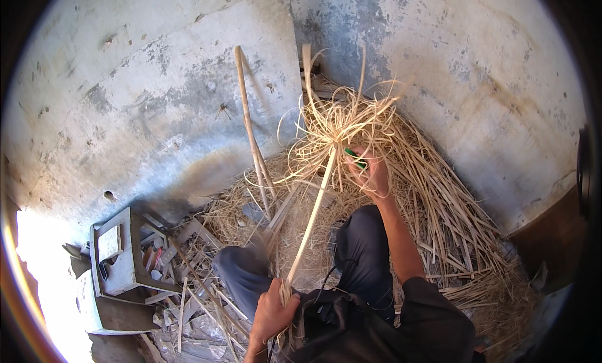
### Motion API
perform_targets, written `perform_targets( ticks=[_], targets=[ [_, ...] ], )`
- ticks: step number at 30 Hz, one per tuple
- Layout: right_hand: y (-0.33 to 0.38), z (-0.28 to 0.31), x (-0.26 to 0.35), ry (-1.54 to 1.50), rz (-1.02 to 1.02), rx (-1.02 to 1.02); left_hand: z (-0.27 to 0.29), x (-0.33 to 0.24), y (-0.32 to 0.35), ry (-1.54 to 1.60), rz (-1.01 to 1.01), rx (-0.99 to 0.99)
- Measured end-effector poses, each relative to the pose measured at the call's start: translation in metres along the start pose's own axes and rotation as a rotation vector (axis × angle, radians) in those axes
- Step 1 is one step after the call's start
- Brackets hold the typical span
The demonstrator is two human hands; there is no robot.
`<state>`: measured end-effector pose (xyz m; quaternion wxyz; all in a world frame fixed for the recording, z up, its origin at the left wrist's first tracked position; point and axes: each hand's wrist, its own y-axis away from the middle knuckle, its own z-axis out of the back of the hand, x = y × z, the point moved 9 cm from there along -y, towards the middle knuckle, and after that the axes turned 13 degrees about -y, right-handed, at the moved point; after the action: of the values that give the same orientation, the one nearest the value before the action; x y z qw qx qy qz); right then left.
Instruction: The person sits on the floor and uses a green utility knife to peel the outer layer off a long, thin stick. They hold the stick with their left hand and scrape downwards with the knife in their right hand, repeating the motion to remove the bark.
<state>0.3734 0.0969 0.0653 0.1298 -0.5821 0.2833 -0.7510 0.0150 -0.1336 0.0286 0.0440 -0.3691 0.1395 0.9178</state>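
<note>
A long pale stick point(313, 220), which looks like split bamboo or cane, slants from my lap up and away from me. My left hand point(274, 309) is closed around its near end, close to my body. Thin curled shavings point(342, 115) fan out in a tangle around the far end. My right hand point(370, 173) is beside that end, closed on a green-handled tool point(355, 158). Its blade, if it has one, is hidden among the shavings, so its exact kind is unclear. Some curls hang over the fingers of my right hand.
A large heap of split strips point(448, 206) lies along the right wall. Two poles, one a wooden pole point(248, 112), lean against the left wall. A battered box-like cabinet point(116, 256) stands at the left among scraps. My bent knees point(362, 237) flank the stick.
</note>
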Motion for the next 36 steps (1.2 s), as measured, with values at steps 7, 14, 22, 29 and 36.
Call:
perform_targets(
  ticks=[7,14,22,29,36],
  targets=[
    [0.000,-0.008,0.009,-0.461,-0.175,0.190,0.005,0.017,-0.017,0.090,-0.006,0.067],
    [0.004,-0.010,0.006,-0.915,-0.398,0.323,-0.013,0.027,-0.028,0.391,-0.025,0.183],
    [0.046,-0.020,0.017,-0.199,-0.154,0.051,0.025,-0.014,-0.042,0.102,-0.061,-0.074],
    [0.101,-0.086,0.113,-0.050,0.122,0.261,0.041,-0.040,-0.055,0.063,-0.103,-0.239],
    [0.104,-0.092,0.142,0.037,0.333,0.295,0.040,-0.064,-0.050,0.015,-0.181,-0.316]
  ],
)
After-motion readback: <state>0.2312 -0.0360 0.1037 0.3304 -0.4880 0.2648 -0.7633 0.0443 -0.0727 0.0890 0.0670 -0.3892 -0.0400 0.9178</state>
